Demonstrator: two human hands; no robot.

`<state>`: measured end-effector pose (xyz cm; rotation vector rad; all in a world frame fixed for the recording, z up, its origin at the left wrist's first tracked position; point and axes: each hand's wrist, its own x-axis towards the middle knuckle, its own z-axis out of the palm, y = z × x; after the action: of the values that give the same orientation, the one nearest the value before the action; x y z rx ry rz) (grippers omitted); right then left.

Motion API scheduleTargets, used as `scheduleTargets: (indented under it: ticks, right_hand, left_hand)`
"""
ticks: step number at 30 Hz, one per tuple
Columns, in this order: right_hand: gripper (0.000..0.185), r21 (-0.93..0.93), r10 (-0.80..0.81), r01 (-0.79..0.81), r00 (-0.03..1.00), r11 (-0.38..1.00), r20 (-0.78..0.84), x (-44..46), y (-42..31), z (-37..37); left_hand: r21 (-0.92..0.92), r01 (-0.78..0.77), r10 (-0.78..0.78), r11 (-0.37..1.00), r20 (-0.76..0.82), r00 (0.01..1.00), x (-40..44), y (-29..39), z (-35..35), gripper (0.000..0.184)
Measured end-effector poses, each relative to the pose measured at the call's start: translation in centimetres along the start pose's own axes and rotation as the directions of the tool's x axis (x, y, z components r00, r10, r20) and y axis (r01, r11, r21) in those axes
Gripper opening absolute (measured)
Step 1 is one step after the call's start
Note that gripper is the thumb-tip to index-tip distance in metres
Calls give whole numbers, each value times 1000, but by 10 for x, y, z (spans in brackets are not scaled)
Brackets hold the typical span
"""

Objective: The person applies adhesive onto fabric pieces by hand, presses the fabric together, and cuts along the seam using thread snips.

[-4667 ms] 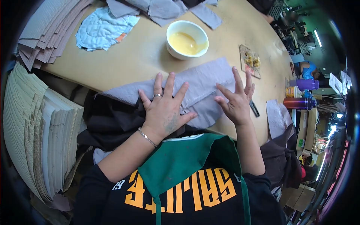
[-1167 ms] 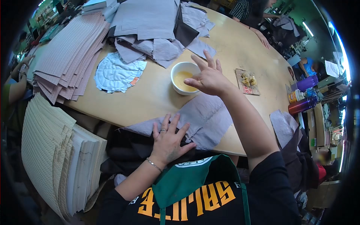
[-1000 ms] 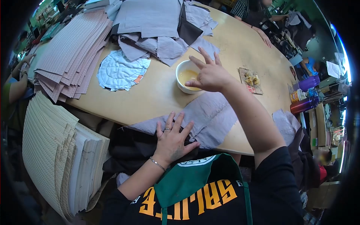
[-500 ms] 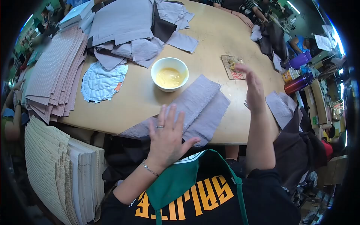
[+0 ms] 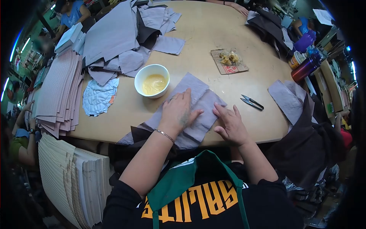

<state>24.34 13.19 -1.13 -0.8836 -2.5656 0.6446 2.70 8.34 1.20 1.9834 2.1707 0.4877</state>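
Note:
A folded piece of grey-mauve fabric (image 5: 190, 84) lies at the table's near edge. My left hand (image 5: 178, 113) rests flat on it, fingers stretched out. At the fabric's right edge is my right hand (image 5: 231, 124), its fingers spread and the fingertips at the cloth. Neither hand grips anything. Just beyond the fabric stands a white bowl (image 5: 140, 91) of pale yellow paste. Thread snips (image 5: 252, 102) lie on the table right of my right hand. Farther back, a piece of cardboard (image 5: 228, 68) carries yellowish lumps.
Grey fabric pieces (image 5: 110, 34) pile up at the back left, near a round quilted white pad (image 5: 100, 95). Pink textured sheets (image 5: 57, 89) are stacked at the left. More grey cloth (image 5: 286, 97) and a dark red bottle (image 5: 305, 68) are at the right. Another person's hand (image 5: 240, 8) rests at the far edge.
My right hand has come down from its raised position to the fabric's right edge, and the snips now show fully. My left hand stays flat on the cloth. The camera view has shifted.

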Motion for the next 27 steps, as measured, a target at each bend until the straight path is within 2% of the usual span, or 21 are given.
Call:
scheduleTargets:
  ticks: [3, 6, 9, 12, 13, 15, 22, 27]
  right_hand:
    - [76, -13, -6, 6, 1000, 1000, 7, -4, -4, -5]
    - [71, 197, 124, -150, 983, 969, 138, 4, 5, -14]
    - [64, 210, 176, -174, 984, 962, 6, 22, 14, -19]
    - [60, -75, 143, -144, 990, 987, -18, 39, 20, -10]
    - [62, -83, 172, -166, 982, 983, 78, 44, 15, -11]
    - [65, -131, 165, -153, 983, 979, 81, 50, 10, -4]
    - [72, -218, 215, -195, 974, 956, 70, 64, 8, 10]
    - [72, -227, 159, -123, 976, 966, 148, 64, 4, 7]
  left_hand:
    - [4, 29, -29, 1000, -2, 1000, 5, 5, 2, 73]
    - [67, 79, -84, 995, 83, 993, 13, 17, 1, 69]
    - [176, 61, -70, 982, 41, 997, 13, 16, 9, 68]
    - [156, 91, -112, 984, 131, 985, 18, 20, 2, 70]
    - [139, 73, -89, 988, 112, 990, 18, 17, 5, 70]
    - [102, 52, -60, 993, 67, 996, 18, 11, 12, 70]
    - [88, 68, -75, 994, 79, 994, 18, 10, 13, 69]
    - [67, 45, -53, 997, 114, 992, 20, 5, 12, 71]
